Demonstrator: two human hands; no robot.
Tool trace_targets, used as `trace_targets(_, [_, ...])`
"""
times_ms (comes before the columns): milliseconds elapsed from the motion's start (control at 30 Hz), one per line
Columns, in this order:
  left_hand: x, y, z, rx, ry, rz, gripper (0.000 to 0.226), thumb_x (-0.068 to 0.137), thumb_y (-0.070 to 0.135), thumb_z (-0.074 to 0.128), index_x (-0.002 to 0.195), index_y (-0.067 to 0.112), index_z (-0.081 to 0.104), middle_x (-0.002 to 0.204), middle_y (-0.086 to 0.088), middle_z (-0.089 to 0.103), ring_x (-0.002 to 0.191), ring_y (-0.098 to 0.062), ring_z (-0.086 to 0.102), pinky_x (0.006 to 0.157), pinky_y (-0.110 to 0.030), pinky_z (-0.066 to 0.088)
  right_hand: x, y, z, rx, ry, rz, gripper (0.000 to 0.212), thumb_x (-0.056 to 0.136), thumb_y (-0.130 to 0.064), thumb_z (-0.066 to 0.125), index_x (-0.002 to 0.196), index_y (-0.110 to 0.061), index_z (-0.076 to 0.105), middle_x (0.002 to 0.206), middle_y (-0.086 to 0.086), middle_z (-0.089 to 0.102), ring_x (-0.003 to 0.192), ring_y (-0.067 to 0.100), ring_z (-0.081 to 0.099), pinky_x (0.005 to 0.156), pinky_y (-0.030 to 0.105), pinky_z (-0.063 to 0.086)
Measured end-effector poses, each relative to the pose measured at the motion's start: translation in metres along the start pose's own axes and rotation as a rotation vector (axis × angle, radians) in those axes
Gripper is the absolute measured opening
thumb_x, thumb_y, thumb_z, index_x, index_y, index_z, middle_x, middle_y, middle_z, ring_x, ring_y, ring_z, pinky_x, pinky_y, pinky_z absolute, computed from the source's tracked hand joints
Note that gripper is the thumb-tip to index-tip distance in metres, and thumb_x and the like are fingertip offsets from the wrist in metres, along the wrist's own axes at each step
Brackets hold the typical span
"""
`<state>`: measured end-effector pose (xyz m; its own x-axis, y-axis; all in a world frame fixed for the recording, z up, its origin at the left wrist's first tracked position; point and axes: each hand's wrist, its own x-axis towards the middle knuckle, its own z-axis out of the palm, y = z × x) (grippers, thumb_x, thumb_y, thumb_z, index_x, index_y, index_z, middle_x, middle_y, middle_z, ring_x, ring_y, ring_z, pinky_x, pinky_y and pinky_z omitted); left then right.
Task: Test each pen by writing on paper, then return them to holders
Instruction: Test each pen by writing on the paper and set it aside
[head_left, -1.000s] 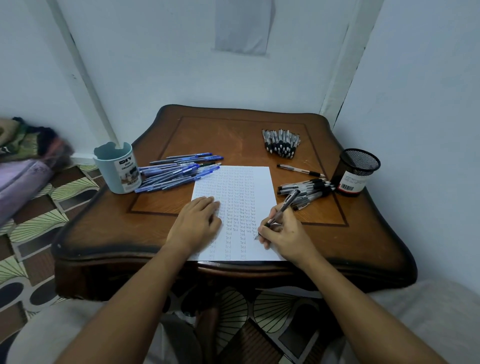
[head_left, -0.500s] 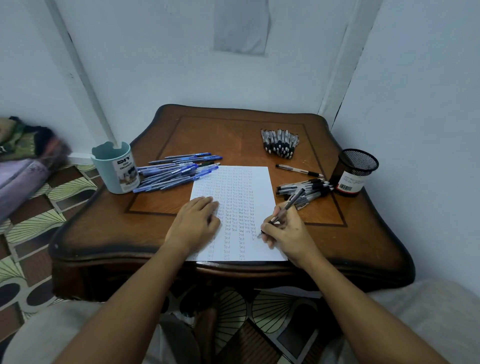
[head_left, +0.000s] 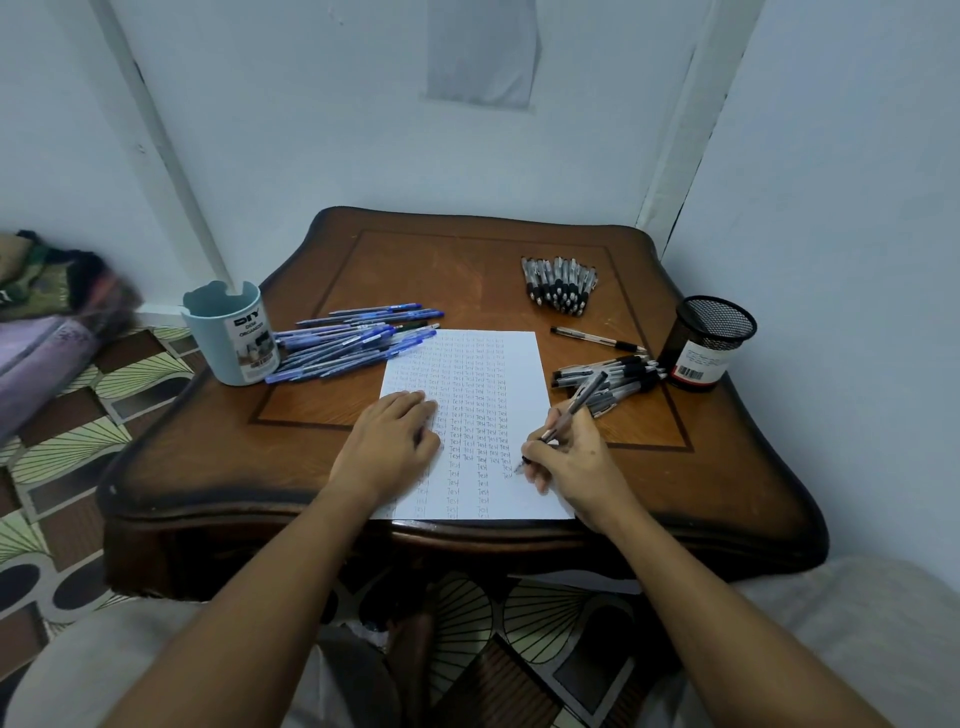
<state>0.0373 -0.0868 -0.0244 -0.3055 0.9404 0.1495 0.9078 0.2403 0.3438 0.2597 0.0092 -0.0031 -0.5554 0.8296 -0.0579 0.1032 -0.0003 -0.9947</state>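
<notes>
Right hand (head_left: 571, 460), clenched on a grey-barrelled black-grip pen (head_left: 569, 413), has crept slightly right along the word-filled white paper sheet (head_left: 519, 353), left hand (head_left: 392, 441) still flat, released, pinning it: test mid-word, black mesh holder (head_left: 706, 343) waiting.

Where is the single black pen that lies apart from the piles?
In the head view the lone black pen lies on the table's right side, between the neat black pen bundle behind it and the loose black pile beside the mesh holder.
</notes>
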Motion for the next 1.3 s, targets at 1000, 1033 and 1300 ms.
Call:
trace_targets(1000, [0.005, 0.002, -0.004, -0.043, 0.018, -0.039, 0.044, 0.095, 0.037, 0.044, 0.135, 0.023, 0.058, 0.138, 0.008, 0.055, 0.123, -0.014, 0.044, 0.102, -0.031, 0.029, 0.011, -0.017, 0.003, 0.288, 0.087, 0.29, 0.031, 0.108, -0.033, 0.041, 0.094, -0.006, 0.046, 0.077, 0.03, 0.068, 0.056, 0.036, 0.066, 0.047, 0.035, 0.056])
trace_targets(1033, [0.007, 0.001, -0.005, -0.034, 0.009, -0.033, 0.045, 0.094, 0.039, 0.042, 0.132, 0.024, 0.06, 0.134, 0.009, 0.058, 0.119, -0.013, 0.046, 0.097, -0.03, 0.031, 0.013, -0.02, 0.002, 0.275, 0.06, 0.319, 0.022, 0.107, -0.027, 0.045, 0.099, -0.007, 0.044, 0.083, 0.03, 0.069, 0.059, 0.035, 0.067, 0.052, 0.037, 0.058])
trace_targets(1300, [0.034, -0.007, -0.008, 0.04, 0.141, 0.042, 0.024, 0.092, 0.031, 0.052, 0.1, 0.022, 0.073, 0.094, 0.009, 0.067, 0.081, -0.01, 0.046, 0.07, -0.028, 0.04, 0.068, -0.066, -0.02, 0.061, -0.04, 0.325, 0.025, 0.1, 0.0, 0.053, 0.123, -0.007, 0.044, 0.095, 0.02, 0.057, 0.072, 0.023, 0.061, 0.058, 0.027, 0.055])
